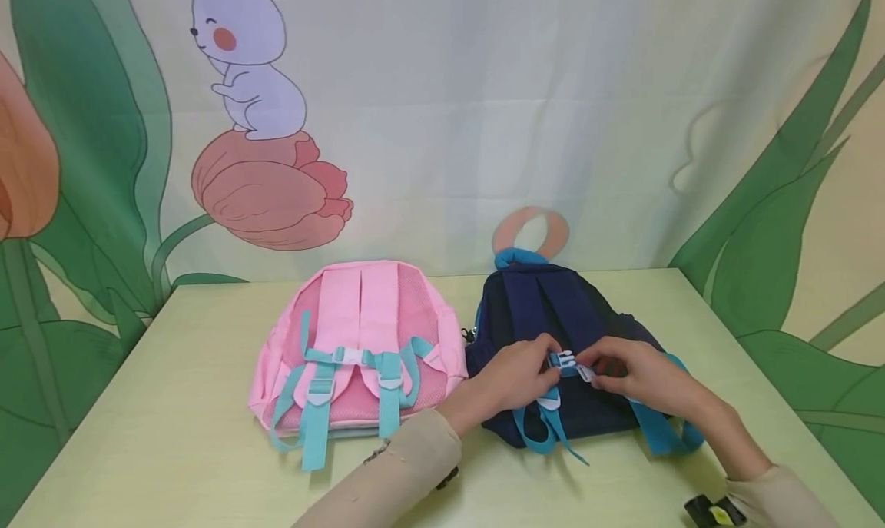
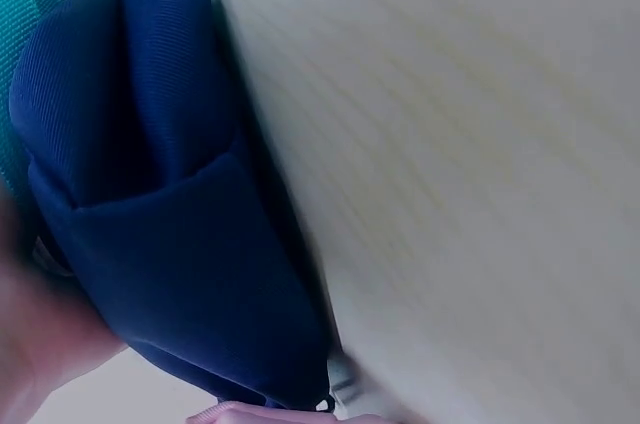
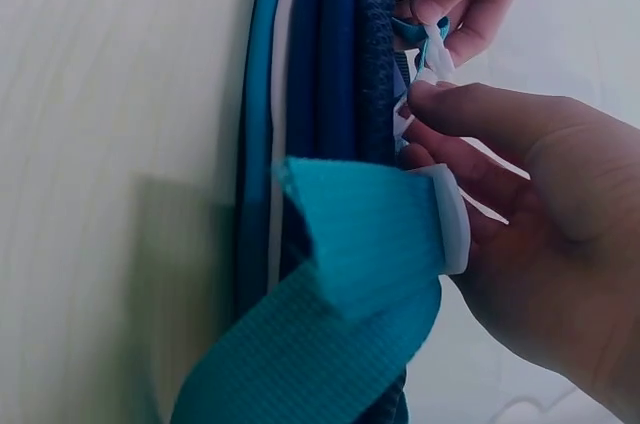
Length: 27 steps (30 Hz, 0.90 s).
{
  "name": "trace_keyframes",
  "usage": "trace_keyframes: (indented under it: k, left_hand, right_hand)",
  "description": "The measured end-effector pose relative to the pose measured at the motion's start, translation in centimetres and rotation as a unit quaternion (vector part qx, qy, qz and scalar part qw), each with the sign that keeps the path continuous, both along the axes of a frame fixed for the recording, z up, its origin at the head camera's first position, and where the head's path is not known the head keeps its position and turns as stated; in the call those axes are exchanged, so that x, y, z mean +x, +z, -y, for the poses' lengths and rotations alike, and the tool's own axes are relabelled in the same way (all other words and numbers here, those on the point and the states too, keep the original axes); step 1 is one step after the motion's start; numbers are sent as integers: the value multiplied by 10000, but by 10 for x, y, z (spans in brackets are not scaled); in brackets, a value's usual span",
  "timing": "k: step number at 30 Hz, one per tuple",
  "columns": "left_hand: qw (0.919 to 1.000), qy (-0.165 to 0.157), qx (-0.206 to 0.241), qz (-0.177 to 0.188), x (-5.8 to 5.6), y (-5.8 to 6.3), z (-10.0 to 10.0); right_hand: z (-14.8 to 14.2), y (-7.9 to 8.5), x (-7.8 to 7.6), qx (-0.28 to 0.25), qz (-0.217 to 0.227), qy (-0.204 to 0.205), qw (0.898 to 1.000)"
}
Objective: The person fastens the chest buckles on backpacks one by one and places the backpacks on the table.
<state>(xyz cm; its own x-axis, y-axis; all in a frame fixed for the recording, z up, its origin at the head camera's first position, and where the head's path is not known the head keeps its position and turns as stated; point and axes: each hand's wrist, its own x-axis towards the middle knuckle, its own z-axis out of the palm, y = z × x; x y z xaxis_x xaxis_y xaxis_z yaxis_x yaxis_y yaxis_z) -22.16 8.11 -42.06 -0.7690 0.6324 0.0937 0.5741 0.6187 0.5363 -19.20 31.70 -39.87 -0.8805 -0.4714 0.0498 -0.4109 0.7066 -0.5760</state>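
Note:
A navy backpack lies on the table with its straps facing up. Over its middle, my left hand pinches the white pronged half of a chest-strap buckle on blue webbing. Close beside it, my right hand pinches the other white buckle piece between thumb and fingertips. The two pieces are very near each other, and fingers partly hide them. In the right wrist view a wide teal strap with a white slider passes beneath my right hand. The left wrist view shows the backpack's side pocket.
A pink backpack with turquoise straps lies to the left, its chest buckle fastened. Both bags lie on a pale yellow table. Behind stands a printed curtain with a rabbit and tulips.

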Motion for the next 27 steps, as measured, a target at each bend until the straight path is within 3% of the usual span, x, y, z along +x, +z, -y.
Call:
trace_keyframes:
  k: [9, 22, 27]
  left_hand:
    - [9999, 46, 17, 114, 1, 2, 0]
    - [9998, -8, 99, 187, 1, 3, 2]
    - [9997, 27, 78, 209, 0, 2, 2]
  right_hand:
    - [1, -3, -1, 145, -528, 26, 9985]
    - [5, 2, -1, 740, -526, 146, 9958]
    - [3, 1, -2, 673, -637, 144, 9956]
